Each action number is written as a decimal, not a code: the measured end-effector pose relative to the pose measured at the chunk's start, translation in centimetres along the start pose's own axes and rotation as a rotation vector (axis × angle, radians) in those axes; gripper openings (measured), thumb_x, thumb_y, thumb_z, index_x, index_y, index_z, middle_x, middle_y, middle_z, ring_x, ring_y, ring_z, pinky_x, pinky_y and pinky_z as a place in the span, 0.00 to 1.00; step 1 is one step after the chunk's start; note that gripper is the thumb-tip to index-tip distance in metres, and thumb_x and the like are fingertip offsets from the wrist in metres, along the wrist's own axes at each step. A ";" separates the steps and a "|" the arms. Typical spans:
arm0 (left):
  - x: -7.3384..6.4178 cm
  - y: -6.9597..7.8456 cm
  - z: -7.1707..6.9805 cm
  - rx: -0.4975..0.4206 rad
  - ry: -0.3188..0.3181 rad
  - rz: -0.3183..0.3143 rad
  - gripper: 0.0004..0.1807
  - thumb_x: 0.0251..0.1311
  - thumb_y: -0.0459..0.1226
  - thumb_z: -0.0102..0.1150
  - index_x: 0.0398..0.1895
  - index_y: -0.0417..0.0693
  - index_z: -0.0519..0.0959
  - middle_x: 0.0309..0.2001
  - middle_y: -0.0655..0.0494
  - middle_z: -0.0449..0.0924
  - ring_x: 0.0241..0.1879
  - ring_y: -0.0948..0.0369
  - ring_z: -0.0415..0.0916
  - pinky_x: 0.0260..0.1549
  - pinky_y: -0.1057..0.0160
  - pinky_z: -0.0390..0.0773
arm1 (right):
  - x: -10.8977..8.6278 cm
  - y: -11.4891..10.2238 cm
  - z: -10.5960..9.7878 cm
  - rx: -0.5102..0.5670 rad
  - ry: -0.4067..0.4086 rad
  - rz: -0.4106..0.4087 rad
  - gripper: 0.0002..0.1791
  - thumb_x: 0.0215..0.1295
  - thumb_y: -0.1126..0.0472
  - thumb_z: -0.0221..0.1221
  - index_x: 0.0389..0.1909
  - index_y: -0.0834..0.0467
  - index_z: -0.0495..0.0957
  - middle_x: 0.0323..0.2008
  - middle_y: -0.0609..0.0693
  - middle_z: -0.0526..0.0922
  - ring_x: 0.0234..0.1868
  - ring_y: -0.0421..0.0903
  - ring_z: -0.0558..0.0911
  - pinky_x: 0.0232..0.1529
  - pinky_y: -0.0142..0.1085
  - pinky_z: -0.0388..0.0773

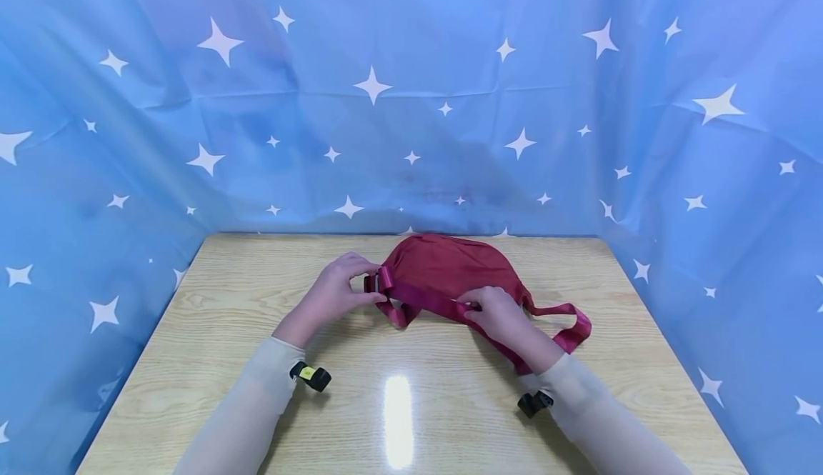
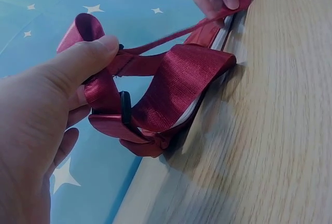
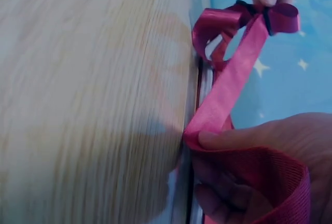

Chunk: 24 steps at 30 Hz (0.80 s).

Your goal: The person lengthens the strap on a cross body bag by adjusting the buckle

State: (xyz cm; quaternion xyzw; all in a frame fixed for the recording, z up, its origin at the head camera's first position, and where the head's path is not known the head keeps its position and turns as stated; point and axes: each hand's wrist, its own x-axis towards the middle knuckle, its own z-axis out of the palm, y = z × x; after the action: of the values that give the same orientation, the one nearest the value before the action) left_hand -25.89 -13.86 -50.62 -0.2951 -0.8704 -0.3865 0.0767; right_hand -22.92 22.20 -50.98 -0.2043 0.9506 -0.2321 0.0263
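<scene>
A dark red waist bag lies at the back of the table, its webbing strap running along the near side. At the bag's left end, my left hand pinches the strap near a black slider, between thumb and fingers. A loop of webbing stands up above that thumb. My right hand grips the strap farther right, in front of the bag, with the thumb on top of the webbing. Between the hands the strap is stretched fairly straight. In the right wrist view, the webbing bends back below the right hand.
The wood-grain table carries the bag near its back edge. A blue cloth with white stars hangs behind and at both sides. A loose strap loop lies right of the bag. Each wrist wears a black camera.
</scene>
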 end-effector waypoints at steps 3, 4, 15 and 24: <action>0.1 0.0 0.0 0.002 -0.001 0.000 0.30 0.55 0.43 0.89 0.61 0.48 0.90 0.50 0.56 0.86 0.55 0.48 0.83 0.58 0.49 0.83 | 0.0 0.1 -0.1 0.009 -0.011 0.014 0.11 0.69 0.67 0.75 0.50 0.57 0.93 0.46 0.51 0.93 0.50 0.51 0.90 0.54 0.51 0.88; 0.1 0.0 0.0 0.003 -0.002 0.000 0.30 0.55 0.44 0.89 0.61 0.48 0.90 0.50 0.56 0.86 0.55 0.47 0.83 0.58 0.48 0.83 | 0.1 0.1 0.0 0.013 -0.009 0.007 0.11 0.69 0.67 0.75 0.49 0.57 0.92 0.46 0.50 0.93 0.49 0.51 0.90 0.53 0.51 0.88; 0.2 0.0 0.1 0.015 0.002 0.007 0.28 0.55 0.44 0.89 0.59 0.48 0.90 0.50 0.57 0.87 0.54 0.53 0.82 0.58 0.50 0.83 | 2.8 -3.3 1.1 0.127 -0.009 -0.038 0.16 0.68 0.63 0.77 0.54 0.59 0.87 0.47 0.52 0.87 0.50 0.50 0.86 0.57 0.51 0.84; 0.3 0.2 0.2 0.026 0.008 0.033 0.27 0.56 0.46 0.88 0.59 0.50 0.91 0.49 0.59 0.88 0.54 0.58 0.80 0.57 0.50 0.83 | 5.0 -4.8 2.4 0.285 0.001 -0.131 0.14 0.74 0.65 0.72 0.58 0.55 0.88 0.49 0.48 0.90 0.50 0.44 0.88 0.57 0.45 0.86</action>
State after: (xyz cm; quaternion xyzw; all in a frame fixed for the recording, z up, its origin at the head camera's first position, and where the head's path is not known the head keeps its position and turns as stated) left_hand -26.03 -13.48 -50.51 -0.3068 -0.8702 -0.3749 0.0903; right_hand -25.31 15.25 -50.69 -0.2599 0.8928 -0.3659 0.0391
